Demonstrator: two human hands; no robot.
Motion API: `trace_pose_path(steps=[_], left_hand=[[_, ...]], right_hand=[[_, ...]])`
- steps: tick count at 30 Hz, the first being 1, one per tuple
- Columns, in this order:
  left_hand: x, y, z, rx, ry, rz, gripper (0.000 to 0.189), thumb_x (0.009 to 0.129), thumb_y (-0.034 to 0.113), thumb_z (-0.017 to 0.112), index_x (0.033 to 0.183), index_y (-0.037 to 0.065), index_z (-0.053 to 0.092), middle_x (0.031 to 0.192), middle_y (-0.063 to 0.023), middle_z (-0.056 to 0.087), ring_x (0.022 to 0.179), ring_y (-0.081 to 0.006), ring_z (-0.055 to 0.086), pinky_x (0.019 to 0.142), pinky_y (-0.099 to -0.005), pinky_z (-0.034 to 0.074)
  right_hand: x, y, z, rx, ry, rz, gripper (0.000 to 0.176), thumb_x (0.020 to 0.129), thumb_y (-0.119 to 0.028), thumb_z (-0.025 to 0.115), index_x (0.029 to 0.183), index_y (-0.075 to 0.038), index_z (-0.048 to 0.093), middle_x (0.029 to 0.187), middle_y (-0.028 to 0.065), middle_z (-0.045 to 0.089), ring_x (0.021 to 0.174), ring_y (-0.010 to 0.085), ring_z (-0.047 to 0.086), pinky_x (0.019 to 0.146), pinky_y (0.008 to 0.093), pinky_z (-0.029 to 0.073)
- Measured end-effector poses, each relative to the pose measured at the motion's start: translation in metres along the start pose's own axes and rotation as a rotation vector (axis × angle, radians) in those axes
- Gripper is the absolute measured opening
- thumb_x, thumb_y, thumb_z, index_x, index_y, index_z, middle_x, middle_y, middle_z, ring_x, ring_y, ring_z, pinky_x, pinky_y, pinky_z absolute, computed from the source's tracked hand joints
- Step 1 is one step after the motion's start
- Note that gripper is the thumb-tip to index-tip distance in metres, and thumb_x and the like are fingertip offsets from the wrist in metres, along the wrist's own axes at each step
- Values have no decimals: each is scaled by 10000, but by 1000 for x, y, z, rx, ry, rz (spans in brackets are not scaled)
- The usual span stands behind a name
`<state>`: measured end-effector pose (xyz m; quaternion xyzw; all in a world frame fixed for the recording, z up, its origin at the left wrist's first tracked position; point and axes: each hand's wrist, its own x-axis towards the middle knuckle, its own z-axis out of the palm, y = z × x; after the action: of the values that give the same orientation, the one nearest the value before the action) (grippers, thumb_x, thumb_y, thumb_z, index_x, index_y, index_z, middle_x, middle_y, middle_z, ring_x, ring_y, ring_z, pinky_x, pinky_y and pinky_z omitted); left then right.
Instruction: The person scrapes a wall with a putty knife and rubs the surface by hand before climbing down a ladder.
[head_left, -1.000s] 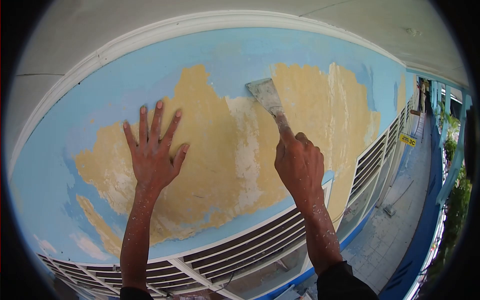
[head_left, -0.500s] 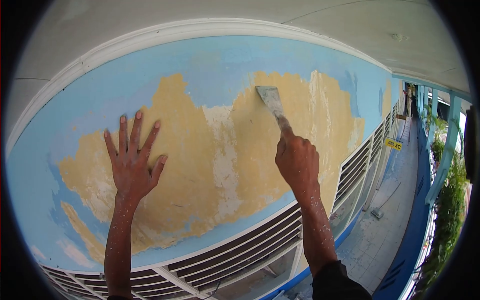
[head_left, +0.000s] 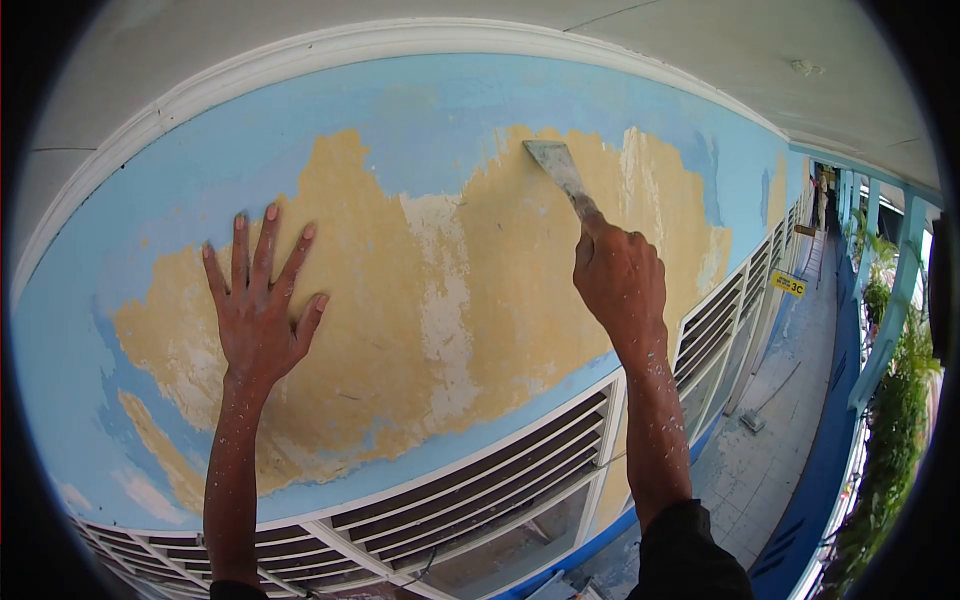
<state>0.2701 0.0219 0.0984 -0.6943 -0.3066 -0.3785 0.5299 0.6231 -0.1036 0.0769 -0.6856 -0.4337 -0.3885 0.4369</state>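
Note:
My right hand (head_left: 622,280) is wrapped round the handle of a paint scraper (head_left: 560,172). The scraper's flat metal blade is at the upper edge of a bare yellowish patch (head_left: 400,310), close to the blue paint (head_left: 430,110) above. My left hand (head_left: 258,320) lies against the wall with its fingers spread, over the left part of the patch, and holds nothing. Pale flecks dot both forearms. A whitish streak (head_left: 440,290) runs down the patch between my hands.
Below the patch are louvred windows (head_left: 480,490) with white frames. To the right runs a tiled walkway (head_left: 765,460) with a long-handled tool (head_left: 752,420) on it, plants (head_left: 900,420) and a blue railing. A yellow sign (head_left: 788,284) juts from the wall. A person stands far down the walkway.
My right hand and the scraper have moved a little up and to the right along the patch. My left hand keeps its place on the wall while the view shifts slightly.

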Motion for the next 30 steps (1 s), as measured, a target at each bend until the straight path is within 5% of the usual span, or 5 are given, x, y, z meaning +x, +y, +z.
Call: trace_pose_path(steps=[5,11,14,21,30], left_hand=[[0,0,0,-4,6,-2,690,924,434,616,1561,293,392,1670,-76,250,1532,-382,204,1202,-672,81],[0,-3,-2,-49,-23,-8,710,912,421,642,1560,262,398,1664,-100,260,1528,-389,211,1195,-669,94],[-10,-20,-5,-108,-95,23,737,900,435,652,1564,246,392,1655,-116,278,1514,-390,250,1197,-638,130],[-119,-122,-21,1,10,-370,721,977,511,528,1587,174,343,1659,-149,250,1522,-413,213,1206,-621,98],[-257,-171,-25,3,-24,-751,700,1062,519,294,1619,106,202,1678,-201,126,1547,-424,81,1217,-604,29]], right_hand=[[24,5,3,41,5,38,324,894,-110,589,1198,-69,694,684,218,658,649,411,674,582,500,539],[-20,-10,19,-74,-49,-13,512,926,-124,557,1429,-218,540,712,198,666,684,419,673,633,558,536],[1,5,23,37,-48,97,461,944,-128,520,1403,-167,548,816,260,686,788,486,659,702,592,513],[-61,24,40,114,-130,-72,633,970,-29,538,1559,-161,347,1043,292,682,942,500,634,770,568,474],[-102,8,54,302,-158,-101,541,1024,-77,490,1550,-148,384,1297,268,625,1106,465,626,870,496,502]])
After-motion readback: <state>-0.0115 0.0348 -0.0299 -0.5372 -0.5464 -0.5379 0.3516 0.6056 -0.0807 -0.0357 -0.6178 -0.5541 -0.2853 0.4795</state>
